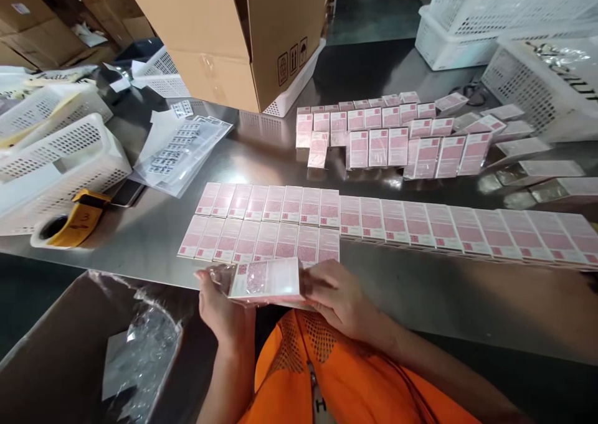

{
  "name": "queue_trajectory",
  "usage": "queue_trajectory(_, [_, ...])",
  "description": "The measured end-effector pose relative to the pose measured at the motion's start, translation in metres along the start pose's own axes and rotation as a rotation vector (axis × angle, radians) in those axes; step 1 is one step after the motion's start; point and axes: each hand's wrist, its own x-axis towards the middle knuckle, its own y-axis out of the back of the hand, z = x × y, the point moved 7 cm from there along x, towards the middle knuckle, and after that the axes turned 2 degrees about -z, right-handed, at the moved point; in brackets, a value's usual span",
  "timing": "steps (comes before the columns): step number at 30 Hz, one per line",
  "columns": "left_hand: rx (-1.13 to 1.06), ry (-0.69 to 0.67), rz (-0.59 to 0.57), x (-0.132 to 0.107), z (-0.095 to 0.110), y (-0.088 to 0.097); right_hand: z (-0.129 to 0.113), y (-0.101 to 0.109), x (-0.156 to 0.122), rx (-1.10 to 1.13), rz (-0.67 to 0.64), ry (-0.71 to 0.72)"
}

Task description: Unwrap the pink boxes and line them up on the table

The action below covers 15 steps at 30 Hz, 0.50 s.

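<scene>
A flat pink-and-white box (275, 277) is held level at the table's front edge. Clear plastic film (223, 279) bunches at its left end, and glossy reflections lie over the print. My left hand (224, 312) is closed on that film, thumb raised at the far left. The box's right end is gripped by my right hand (339, 296), with its fingertips partly hidden. Just beyond, two rows of matching boxes (266, 225) lie side by side on the metal table (163, 240). One row of boxes (453, 228) carries on to the right.
More boxes (387, 147) stand grouped at the back right. A large carton (200, 32) rises behind. White baskets (93, 144), label sheets (182, 147) and a yellow tape dispenser (79, 221) are on the left. Below the edge, an open container holds crumpled clear plastic (149, 343).
</scene>
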Motion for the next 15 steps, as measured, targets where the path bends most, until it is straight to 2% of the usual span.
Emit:
queue_trajectory(3, [-0.185,0.343,-0.045,-0.004,-0.014,-0.017,-0.023,0.009,-0.001,-0.096,0.087,0.236])
queue_trajectory(5, [-0.265,0.530,-0.066,-0.011,-0.023,-0.027,-0.029,0.008,-0.001,-0.083,0.073,0.261])
queue_trajectory(6, [-0.273,0.537,-0.056,-0.012,-0.024,-0.028,-0.029,0.008,-0.001,-0.060,0.088,0.253])
queue_trajectory(8, [-0.283,0.425,-0.019,-0.012,-0.020,-0.026,-0.024,0.008,-0.004,0.042,0.162,0.180])
queue_trajectory(10, [-0.278,0.269,-0.039,-0.015,-0.015,-0.026,-0.006,0.009,-0.008,0.216,0.272,-0.013])
queue_trajectory(13, [-0.175,-0.036,-0.280,-0.028,-0.004,-0.038,0.027,0.003,-0.018,0.572,0.399,-0.401])
queue_trajectory(15, [-0.098,-0.199,-0.434,-0.043,-0.003,-0.042,0.041,-0.005,-0.022,0.763,0.424,-0.624])
